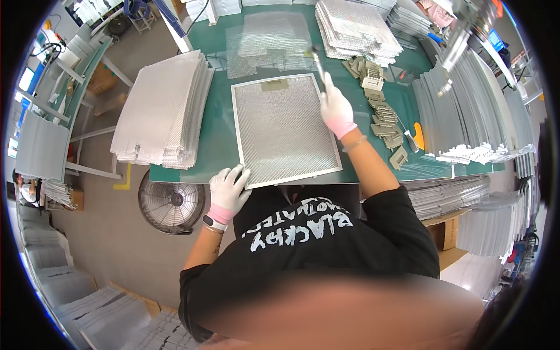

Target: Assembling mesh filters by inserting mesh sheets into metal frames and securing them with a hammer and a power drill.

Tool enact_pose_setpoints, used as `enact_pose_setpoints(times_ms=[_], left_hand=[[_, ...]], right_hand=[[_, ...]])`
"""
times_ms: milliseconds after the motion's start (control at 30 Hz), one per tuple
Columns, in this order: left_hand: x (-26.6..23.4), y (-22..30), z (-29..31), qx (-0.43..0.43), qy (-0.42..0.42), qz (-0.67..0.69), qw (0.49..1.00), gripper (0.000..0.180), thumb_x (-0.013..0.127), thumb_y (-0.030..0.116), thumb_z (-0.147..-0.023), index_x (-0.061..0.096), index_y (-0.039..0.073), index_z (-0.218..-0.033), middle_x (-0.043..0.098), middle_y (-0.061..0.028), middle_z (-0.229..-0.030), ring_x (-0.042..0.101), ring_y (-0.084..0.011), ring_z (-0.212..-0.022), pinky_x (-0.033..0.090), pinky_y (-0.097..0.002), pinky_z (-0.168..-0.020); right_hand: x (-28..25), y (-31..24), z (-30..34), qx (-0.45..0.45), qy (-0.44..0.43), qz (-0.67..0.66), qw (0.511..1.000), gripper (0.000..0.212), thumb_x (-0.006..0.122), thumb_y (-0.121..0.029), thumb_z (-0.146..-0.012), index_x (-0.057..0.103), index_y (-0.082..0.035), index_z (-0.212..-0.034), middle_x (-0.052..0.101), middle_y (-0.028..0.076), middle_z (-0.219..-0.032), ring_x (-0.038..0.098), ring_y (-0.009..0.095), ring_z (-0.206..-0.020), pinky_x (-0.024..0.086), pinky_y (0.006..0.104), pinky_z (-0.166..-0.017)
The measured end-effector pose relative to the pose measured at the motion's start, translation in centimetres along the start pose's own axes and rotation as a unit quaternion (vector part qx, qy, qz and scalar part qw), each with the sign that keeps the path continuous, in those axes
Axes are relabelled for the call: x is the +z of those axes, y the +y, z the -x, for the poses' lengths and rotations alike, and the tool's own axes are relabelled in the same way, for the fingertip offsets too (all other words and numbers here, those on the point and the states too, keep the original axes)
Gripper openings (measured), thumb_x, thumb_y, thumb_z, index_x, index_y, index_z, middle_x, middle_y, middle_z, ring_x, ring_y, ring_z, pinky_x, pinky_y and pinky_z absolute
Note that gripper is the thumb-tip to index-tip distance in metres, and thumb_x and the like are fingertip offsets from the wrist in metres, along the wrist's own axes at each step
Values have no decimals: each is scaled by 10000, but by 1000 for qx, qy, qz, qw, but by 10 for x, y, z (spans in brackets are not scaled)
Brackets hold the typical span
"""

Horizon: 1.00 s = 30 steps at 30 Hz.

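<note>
A framed metal mesh filter panel (286, 131) lies on the green table in front of me, a beige latch plate (275, 85) set in its far edge. My left hand (228, 189), in a white and pink glove, grips the panel's near left corner. Above the panel's far right corner, my gloved right hand (337, 109) is closed round the handle of a small hammer (317, 60). Its dark head points away from me, over the table and apart from the panel.
Stacks of mesh sheets stand left (157, 111) and far right (356, 29); loose mesh (268, 44) lies beyond the panel. Beige latch plates (385, 116) and a screwdriver (412, 141) lie to the right, before stacked panels (466, 111). A floor fan (175, 199) stands at lower left.
</note>
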<state>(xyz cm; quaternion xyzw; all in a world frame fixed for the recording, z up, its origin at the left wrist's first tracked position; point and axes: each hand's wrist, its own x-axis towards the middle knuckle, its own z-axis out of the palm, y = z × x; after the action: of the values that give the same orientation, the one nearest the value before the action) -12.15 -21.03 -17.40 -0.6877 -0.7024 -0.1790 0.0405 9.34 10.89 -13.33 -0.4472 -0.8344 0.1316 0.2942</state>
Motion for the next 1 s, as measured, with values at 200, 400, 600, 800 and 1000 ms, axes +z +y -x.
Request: enact_pose_setpoints(times_ms=[200,400,600,800,1000], left_hand=[[-4,-5,-19,45,-14,5,999,626,818,286,-666,617,188,-1251,562,-41,-1313,504,-300,-1210,412,-483,-1004],[-4,-12,-20,85,-17,12,996,622,813,264,-667,620,164,-1250,567,-64,-1308,492,-324,-1247,403,-503,-1034],[-22,-17,-31,138,-10,-18,990,603,793,197,-646,628,170,-1225,583,-53,-1274,521,-307,-1212,436,-489,-1010],[-166,24,-100,211,13,-161,964,204,661,181,-681,580,69,-830,647,-90,-980,598,-264,-895,504,-381,-782],[-253,105,-158,338,67,-106,933,199,685,200,-765,598,61,-878,657,-120,-977,637,-306,-1012,489,-426,-937]], right_hand=[[-9,42,-1,9,-110,110,988,587,493,-173,-958,325,-117,-1517,669,234,-889,654,427,-816,520,516,-769],[-8,48,-8,5,-121,135,983,559,497,-173,-952,371,-141,-1496,673,220,-880,662,408,-811,530,508,-754],[-23,56,-15,-14,-143,137,980,514,506,-177,-948,436,-127,-1455,681,201,-893,661,392,-806,529,499,-755],[-84,35,26,-11,17,-31,999,528,513,-130,-950,426,-89,-1470,684,222,-990,658,403,-871,525,468,-792],[-124,42,94,79,31,-307,948,558,490,5,-946,397,-30,-1494,657,84,-1019,576,111,-733,507,263,-722]])
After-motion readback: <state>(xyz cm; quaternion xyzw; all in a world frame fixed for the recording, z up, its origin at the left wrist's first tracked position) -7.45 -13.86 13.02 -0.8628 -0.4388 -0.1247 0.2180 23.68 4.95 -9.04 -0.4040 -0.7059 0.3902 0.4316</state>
